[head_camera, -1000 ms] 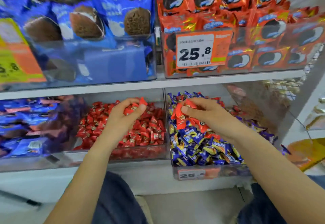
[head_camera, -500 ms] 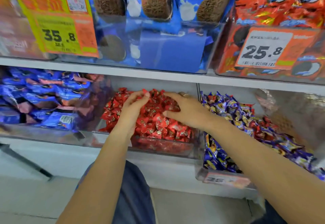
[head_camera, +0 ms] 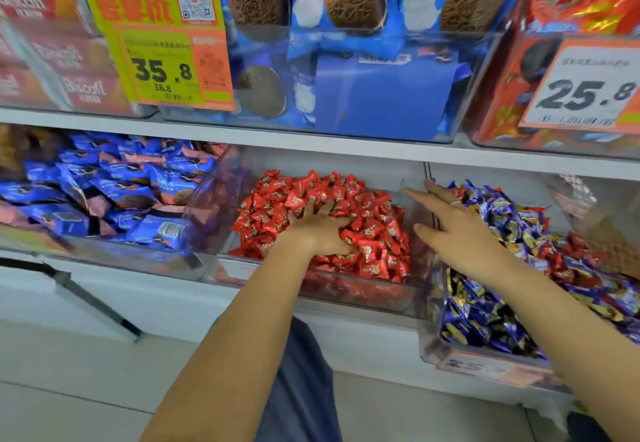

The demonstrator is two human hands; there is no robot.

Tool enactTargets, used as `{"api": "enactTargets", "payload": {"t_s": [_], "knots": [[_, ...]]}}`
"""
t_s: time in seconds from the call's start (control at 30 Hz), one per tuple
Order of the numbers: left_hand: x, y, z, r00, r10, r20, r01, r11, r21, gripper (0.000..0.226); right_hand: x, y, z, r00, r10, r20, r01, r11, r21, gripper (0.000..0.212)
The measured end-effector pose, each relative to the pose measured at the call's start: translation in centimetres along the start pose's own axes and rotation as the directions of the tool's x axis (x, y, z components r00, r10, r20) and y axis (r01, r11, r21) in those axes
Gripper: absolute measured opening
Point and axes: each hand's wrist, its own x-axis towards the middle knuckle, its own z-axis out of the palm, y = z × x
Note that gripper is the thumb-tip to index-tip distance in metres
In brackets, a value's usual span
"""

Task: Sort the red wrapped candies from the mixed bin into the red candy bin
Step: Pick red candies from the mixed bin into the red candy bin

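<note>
Bright even light, motion blur, edges prob. wide-angle warped

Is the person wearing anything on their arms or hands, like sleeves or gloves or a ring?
No gloves and no sleeves in view: both forearms are bare up to the picture's edge. The right hand wears a thin, plain ring on one finger. The left hand shows no ring or watch. Dark blue clothing shows below, between the arms.
</note>
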Motion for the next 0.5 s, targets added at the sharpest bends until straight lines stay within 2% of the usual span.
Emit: {"api": "enactTargets", "payload": {"t_s": [0.17, 0.3, 0.37, 0.43, 0.5], "knots": [[-0.2, -4.5, -0.2, 0.965, -0.238, -0.114, 0.227, 0.968, -0.103, 0.072, -0.2, 0.1, -0.1, 1.0, -0.025, -0.013, 0.025, 0.998, 0.057, 0.052], [-1.6, -5.9, -0.6, 0.938, -0.273, -0.211, 0.222, 0.945, -0.239, 0.068, -0.6, -0.2, -0.4, 0.998, -0.041, -0.036, 0.04, 0.998, -0.039, 0.042], [-2.2, -5.6, -1.2, 0.919, -0.238, -0.315, 0.121, 0.93, -0.348, 0.054, -1.2, 0.2, -1.0, 0.994, -0.082, -0.072, 0.071, 0.988, -0.138, 0.036], [-2.5, -4.4, -1.7, 0.863, -0.129, -0.488, -0.103, 0.902, -0.42, 0.034, -2.7, 1.2, -2.1, 0.989, -0.093, -0.113, 0.074, 0.984, -0.163, 0.037], [-2.7, -1.8, -1.8, 0.805, 0.002, -0.594, -0.334, 0.828, -0.45, 0.012, -4.8, 3.1, -3.4, 0.983, -0.073, -0.167, 0.045, 0.985, -0.168, 0.041]]}}
